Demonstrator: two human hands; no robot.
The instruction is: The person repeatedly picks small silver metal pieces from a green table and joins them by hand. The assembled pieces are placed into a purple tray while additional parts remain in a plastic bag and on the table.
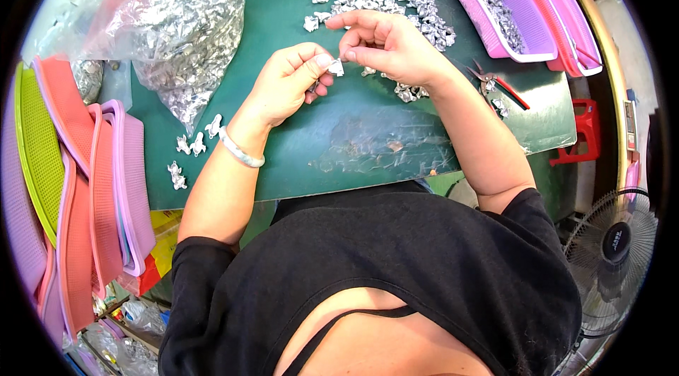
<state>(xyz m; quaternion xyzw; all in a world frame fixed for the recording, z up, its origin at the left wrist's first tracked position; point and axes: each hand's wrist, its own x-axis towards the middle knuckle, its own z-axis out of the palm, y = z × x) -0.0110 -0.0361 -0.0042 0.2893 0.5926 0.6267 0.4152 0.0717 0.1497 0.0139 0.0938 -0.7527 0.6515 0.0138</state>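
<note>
My left hand (293, 79), with a bangle at its wrist, pinches a small silvery metal casting (337, 67) between thumb and fingers above the green table. Close against that piece, my right hand (385, 43) has its thumb and a finger pressed together; whatever is between them is too small to make out. Its index finger is raised and curved. Beyond the hands lies a loose pile of similar castings (424, 12), partly hidden by my right hand. A few more castings (198, 144) lie by my left wrist.
A clear plastic bag (194, 36) full of castings stands at the far left. Stacked colored baskets (39, 142) crowd the left edge. At the right are a purple basket (534, 50) of small metal parts, red-handled pliers (511, 93), a red stool (585, 132) and a fan (615, 256).
</note>
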